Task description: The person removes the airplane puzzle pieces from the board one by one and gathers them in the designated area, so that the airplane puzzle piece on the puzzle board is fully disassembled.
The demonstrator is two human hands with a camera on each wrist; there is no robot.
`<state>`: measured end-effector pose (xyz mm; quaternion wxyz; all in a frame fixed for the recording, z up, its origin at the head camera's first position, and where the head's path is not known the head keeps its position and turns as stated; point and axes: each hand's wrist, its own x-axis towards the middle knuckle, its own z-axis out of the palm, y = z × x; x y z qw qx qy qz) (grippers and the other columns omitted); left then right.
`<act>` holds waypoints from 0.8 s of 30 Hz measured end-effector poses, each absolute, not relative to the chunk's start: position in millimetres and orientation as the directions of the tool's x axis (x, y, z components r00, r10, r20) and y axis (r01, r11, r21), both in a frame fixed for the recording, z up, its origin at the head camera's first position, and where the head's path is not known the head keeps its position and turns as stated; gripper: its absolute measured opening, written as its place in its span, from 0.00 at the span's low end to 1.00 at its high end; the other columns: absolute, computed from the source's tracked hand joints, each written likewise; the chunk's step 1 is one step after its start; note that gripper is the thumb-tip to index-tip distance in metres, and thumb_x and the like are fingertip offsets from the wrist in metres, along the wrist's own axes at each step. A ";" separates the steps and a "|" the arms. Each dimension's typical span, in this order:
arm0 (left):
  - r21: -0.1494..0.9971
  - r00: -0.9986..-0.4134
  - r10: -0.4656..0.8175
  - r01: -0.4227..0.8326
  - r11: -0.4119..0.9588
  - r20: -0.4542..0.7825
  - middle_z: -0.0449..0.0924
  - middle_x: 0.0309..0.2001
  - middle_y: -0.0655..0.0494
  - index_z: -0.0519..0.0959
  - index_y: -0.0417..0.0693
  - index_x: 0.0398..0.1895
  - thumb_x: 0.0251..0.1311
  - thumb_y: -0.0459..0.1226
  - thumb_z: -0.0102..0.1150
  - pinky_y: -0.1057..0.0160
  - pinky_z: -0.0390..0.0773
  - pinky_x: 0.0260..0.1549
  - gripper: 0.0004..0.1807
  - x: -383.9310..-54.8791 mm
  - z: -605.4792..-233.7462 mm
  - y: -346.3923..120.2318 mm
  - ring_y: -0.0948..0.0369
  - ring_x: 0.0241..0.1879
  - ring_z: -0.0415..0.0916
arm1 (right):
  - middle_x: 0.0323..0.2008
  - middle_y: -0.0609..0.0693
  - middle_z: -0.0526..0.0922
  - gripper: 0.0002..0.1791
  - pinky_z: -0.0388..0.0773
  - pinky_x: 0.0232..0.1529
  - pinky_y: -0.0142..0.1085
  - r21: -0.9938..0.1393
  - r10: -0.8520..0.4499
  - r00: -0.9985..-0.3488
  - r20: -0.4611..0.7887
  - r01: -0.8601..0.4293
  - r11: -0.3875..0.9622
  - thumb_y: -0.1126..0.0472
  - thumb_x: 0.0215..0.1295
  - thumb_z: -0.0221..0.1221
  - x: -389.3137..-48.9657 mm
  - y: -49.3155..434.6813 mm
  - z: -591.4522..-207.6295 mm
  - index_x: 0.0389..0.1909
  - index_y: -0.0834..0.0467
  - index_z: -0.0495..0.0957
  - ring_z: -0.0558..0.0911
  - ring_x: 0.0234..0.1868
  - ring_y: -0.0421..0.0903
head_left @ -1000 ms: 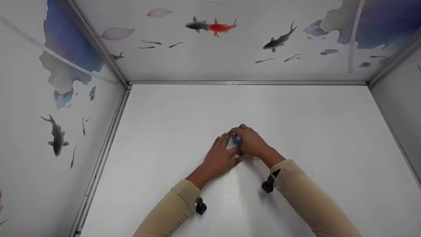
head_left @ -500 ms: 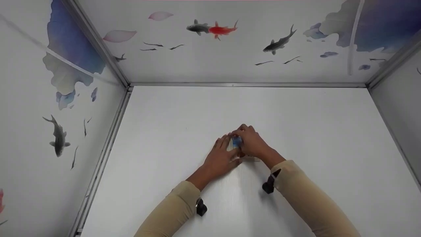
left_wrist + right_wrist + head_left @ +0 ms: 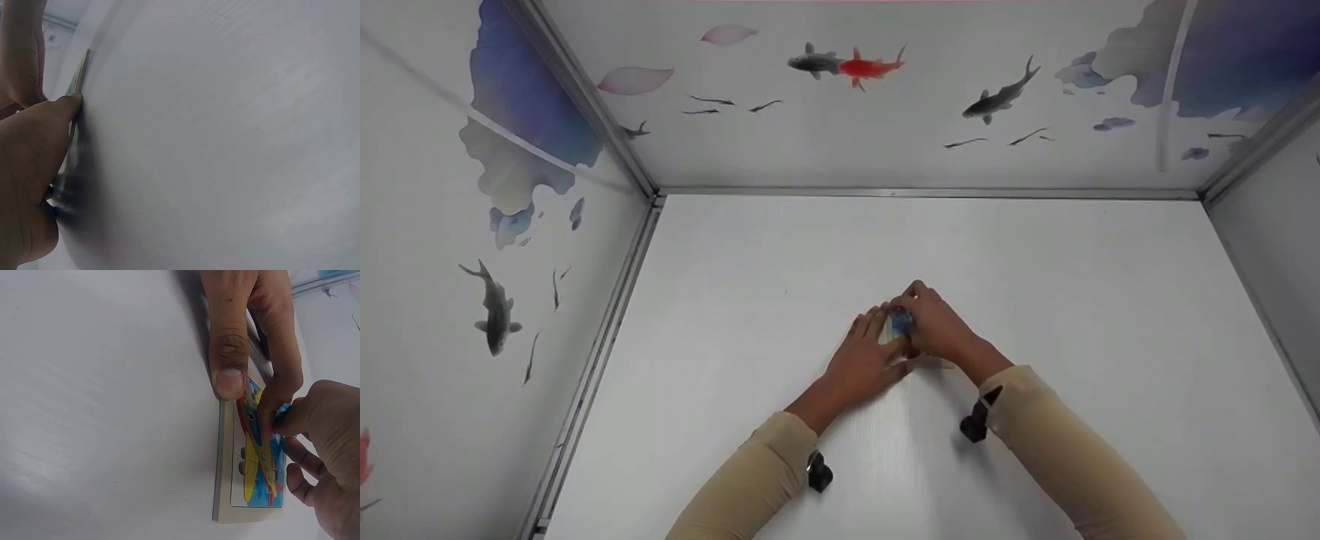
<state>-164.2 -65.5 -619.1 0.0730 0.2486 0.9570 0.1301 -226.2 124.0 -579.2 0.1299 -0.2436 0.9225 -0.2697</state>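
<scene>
A small framed jigsaw puzzle with a yellow and red airplane picture lies under both hands, its pale wooden frame showing along the near side. My left hand rests on it from the left: the thumb presses the frame's near edge and the index finger touches the picture. From the right, my right hand reaches over the puzzle with curled fingers, pinching at a blue puzzle piece near the far left corner. That piece is mostly hidden by the fingers. In the left wrist view only the frame's thin edge shows beside the thumb.
The white tabletop spreads around the puzzle. Metal-framed wall panels with printed fish border it at the back, left and right. A black wrist camera hangs below the left sleeve, another wrist camera below the right one.
Both hands stay almost in place over the puzzle. The right fingers shift only slightly near the blue part, and the whole head view drifts a little.
</scene>
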 end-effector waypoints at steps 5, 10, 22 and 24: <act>0.282 -0.865 0.497 0.460 0.842 -0.072 0.48 0.91 0.42 0.73 0.71 0.80 0.85 0.65 0.43 0.42 0.53 0.88 0.30 -163.9 -620.8 -64.8 0.43 0.90 0.47 | 0.66 0.59 0.74 0.31 0.82 0.70 0.58 -0.603 -0.533 -0.839 -0.108 -0.371 0.706 0.75 0.68 0.70 -227.8 126.9 -582.0 0.71 0.56 0.82 0.79 0.70 0.63; 0.306 -0.862 0.503 0.464 0.831 -0.062 0.48 0.91 0.40 0.77 0.69 0.76 0.85 0.64 0.44 0.42 0.52 0.89 0.28 -163.5 -620.6 -64.3 0.42 0.91 0.47 | 0.67 0.61 0.73 0.32 0.81 0.70 0.59 -0.603 -0.571 -0.815 -0.097 -0.408 0.685 0.76 0.71 0.67 -227.6 130.8 -584.9 0.75 0.56 0.80 0.78 0.71 0.64; 0.326 -0.868 0.489 0.439 0.837 -0.088 0.45 0.92 0.41 0.67 0.72 0.86 0.85 0.65 0.44 0.42 0.51 0.89 0.33 -163.4 -617.9 -65.5 0.43 0.91 0.44 | 0.63 0.59 0.80 0.24 0.80 0.66 0.62 -0.559 -0.574 -0.817 0.056 -0.502 0.660 0.73 0.74 0.65 -228.5 145.3 -591.1 0.69 0.56 0.84 0.78 0.62 0.61; 0.319 -0.870 0.484 0.435 0.842 -0.091 0.44 0.92 0.42 0.66 0.73 0.87 0.84 0.65 0.43 0.42 0.51 0.89 0.33 -163.2 -617.0 -65.7 0.44 0.91 0.43 | 0.63 0.59 0.81 0.23 0.78 0.65 0.64 -0.553 -0.556 -0.828 0.076 -0.499 0.667 0.72 0.74 0.66 -229.4 151.9 -591.3 0.67 0.56 0.85 0.77 0.62 0.61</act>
